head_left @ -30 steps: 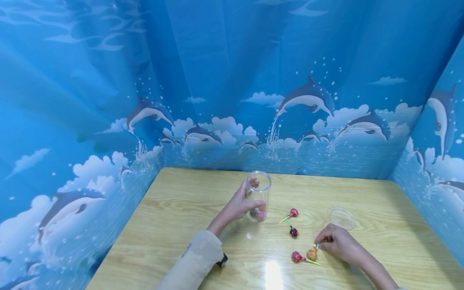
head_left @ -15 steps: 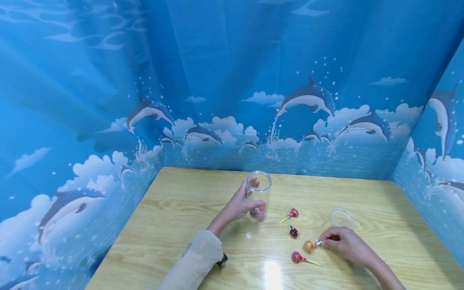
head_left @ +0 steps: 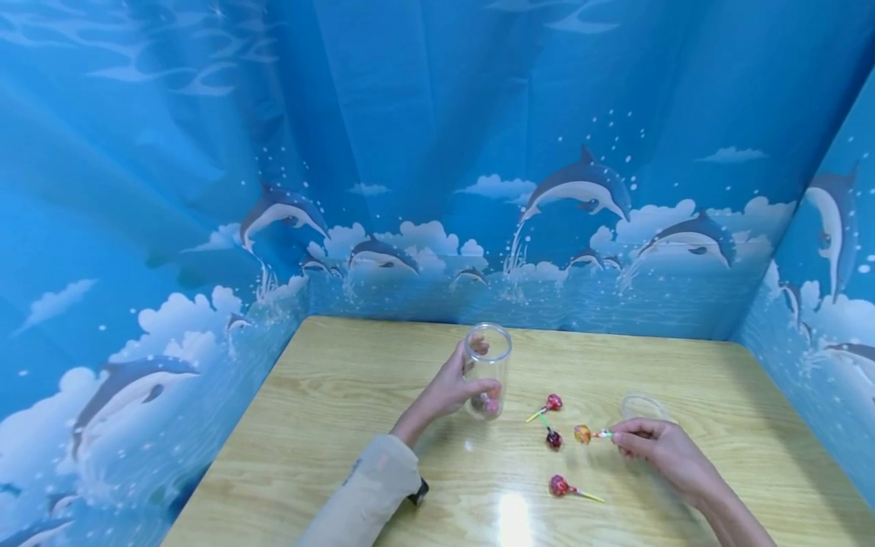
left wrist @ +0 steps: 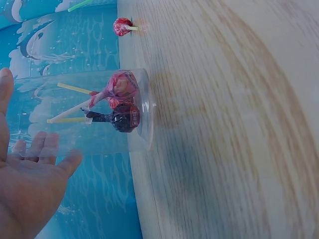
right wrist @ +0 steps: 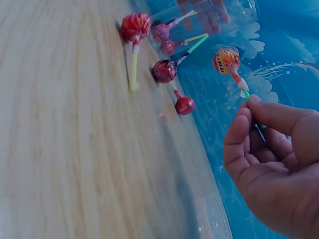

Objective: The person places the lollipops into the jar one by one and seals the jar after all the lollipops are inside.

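Note:
My left hand (head_left: 454, 387) grips a clear plastic jar (head_left: 503, 366) that stands upright and lidless on the table. A few lollipops lie at its bottom; the left wrist view shows a pink lollipop (left wrist: 122, 85) and a dark lollipop (left wrist: 125, 118), sticks pointing up. Between thumb and fingertips, my right hand (head_left: 666, 452) pinches an orange lollipop (head_left: 582, 434) by its green stick, candy end toward the jar and raised off the table. Between the hands lie a red lollipop (head_left: 554, 402), a dark red lollipop (head_left: 554, 439) and, nearer me, a pinkish-red lollipop (head_left: 559, 485).
A round clear lid (head_left: 636, 401) lies on the wooden table (head_left: 349, 380), partly hidden behind my right hand. Behind the table's far edge hangs a blue dolphin-printed curtain (head_left: 424, 152), which also covers the left and right sides.
My right hand has picked the orange lollipop up from beside the pinkish-red one, turned it candy end left, and lifted it away from me. My left hand and the jar stay put.

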A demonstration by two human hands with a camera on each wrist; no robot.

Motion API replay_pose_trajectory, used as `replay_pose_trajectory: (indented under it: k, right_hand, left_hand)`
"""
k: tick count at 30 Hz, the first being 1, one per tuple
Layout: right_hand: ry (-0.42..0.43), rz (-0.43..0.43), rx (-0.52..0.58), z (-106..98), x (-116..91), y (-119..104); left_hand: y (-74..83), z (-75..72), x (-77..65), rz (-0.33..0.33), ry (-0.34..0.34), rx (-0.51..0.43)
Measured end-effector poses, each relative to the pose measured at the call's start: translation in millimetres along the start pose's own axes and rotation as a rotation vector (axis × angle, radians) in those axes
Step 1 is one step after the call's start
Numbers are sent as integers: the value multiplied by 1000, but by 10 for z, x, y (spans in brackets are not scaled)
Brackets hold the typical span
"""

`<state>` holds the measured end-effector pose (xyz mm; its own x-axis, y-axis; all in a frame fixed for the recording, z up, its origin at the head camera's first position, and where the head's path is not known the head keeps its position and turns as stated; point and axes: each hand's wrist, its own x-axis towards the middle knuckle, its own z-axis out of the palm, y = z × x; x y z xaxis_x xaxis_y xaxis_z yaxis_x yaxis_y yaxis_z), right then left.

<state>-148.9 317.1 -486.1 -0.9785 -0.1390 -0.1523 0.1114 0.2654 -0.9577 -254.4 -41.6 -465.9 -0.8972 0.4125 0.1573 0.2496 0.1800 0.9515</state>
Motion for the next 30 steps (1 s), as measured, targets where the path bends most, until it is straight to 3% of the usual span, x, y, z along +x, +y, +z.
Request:
replay_pose_trajectory:
  k: [8,15,24,30]
  right_hand:
    - [93,45,175,63,-42,-211]
    - [127,-4,309,160,7,-478]
    - [137,-83,348,355,193,-816]
    - [143,-115,319,469,325,-1045]
  left_hand:
    - [-32,-14,-1,7,-2,7]
    - [-37,-35,16,12,-17,24]
    - [-52,-32,24,12,-15,14]
    - [-72,-16,34,16,-11,2]
